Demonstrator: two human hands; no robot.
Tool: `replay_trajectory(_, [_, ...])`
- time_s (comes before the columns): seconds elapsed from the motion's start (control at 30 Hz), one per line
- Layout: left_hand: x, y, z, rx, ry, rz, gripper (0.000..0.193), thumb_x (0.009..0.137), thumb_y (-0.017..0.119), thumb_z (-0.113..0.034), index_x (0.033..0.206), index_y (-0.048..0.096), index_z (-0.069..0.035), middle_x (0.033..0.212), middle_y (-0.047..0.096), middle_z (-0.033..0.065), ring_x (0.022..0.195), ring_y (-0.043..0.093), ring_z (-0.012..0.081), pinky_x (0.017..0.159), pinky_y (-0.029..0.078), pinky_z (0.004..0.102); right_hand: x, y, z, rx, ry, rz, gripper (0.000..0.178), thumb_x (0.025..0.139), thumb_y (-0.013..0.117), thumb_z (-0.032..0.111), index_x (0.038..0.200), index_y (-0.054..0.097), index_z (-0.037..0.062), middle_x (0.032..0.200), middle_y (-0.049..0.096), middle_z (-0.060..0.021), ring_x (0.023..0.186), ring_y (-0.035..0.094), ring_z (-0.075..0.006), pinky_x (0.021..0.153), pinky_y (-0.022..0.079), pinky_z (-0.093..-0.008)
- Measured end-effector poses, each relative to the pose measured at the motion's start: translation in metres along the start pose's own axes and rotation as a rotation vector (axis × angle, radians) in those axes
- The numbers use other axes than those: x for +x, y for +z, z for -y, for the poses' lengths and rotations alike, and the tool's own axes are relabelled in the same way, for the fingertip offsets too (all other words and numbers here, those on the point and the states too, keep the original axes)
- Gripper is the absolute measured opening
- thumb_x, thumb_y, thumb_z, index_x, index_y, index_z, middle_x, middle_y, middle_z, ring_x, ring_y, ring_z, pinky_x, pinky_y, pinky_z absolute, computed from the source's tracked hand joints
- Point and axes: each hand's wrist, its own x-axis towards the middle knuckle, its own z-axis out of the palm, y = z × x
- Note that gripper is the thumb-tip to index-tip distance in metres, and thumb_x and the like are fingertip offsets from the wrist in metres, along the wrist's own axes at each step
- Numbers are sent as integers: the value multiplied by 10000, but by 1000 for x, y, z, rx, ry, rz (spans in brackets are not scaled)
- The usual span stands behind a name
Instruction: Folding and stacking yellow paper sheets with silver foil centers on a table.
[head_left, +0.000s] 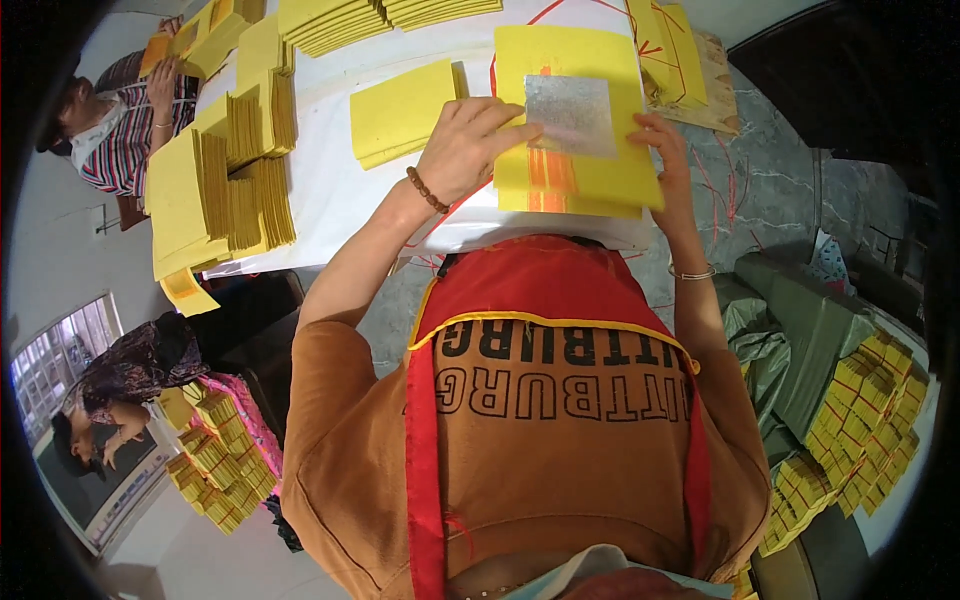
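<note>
A yellow paper sheet (515, 180) with a silver foil square (570, 115) and orange streaks lies on top of a stack at the white table's near right. My left hand (470, 145) rests over its left edge, fingers stretched out and tips touching the foil's left side. At the right edge my right hand (665, 165) has its fingers curled over the paper, with part of the palm hidden behind the lifted lower right corner. Red string (460, 215) runs from beneath the paper. Just left of it sits a smaller stack of plain yellow paper (400, 115).
More yellow paper bundles (240, 170) line the table's left side and its far edge. A tied bundle (680, 55) stands on a wooden board at right. Two people (125, 130) work at left. Bundle piles (860, 420) sit at lower right, beside a grey-green cover (800, 300).
</note>
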Motion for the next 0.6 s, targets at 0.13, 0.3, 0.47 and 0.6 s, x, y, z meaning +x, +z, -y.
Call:
replay_trajectory(0.13, [-8,-13,-12,107,124,8,383,740,567,-68,1109,616,-162,1086,599,59,995,537,255,842,388,353,-2,-7,20,-396,-274,42,299,698,691,92,983,616,140,1165,579,-52,1154,496,-263,978,317,-400])
replay_trajectory(0.3, [-19,-11,-18,-312,-23,-64,206,814,578,-162,994,626,-73,891,648,98,776,596,292,689,453,363,-10,-13,33,-333,-273,344,262,729,697,158,983,635,147,1052,632,-53,1046,572,-240,947,333,-373])
replay_trajectory(0.47, [-8,-4,-16,-390,-486,47,220,917,511,-199,996,606,-18,641,571,131,552,540,278,535,435,354,5,5,42,142,411,93,305,800,670,180,1073,604,61,910,671,-84,828,633,-146,741,466,-281])
replay_trajectory(0.6, [-1,16,-3,-903,-755,-68,247,886,579,-222,981,609,4,593,533,41,500,440,98,485,389,284,12,17,42,231,369,-30,365,806,664,185,1134,586,43,929,673,-88,847,626,-128,701,486,-265])
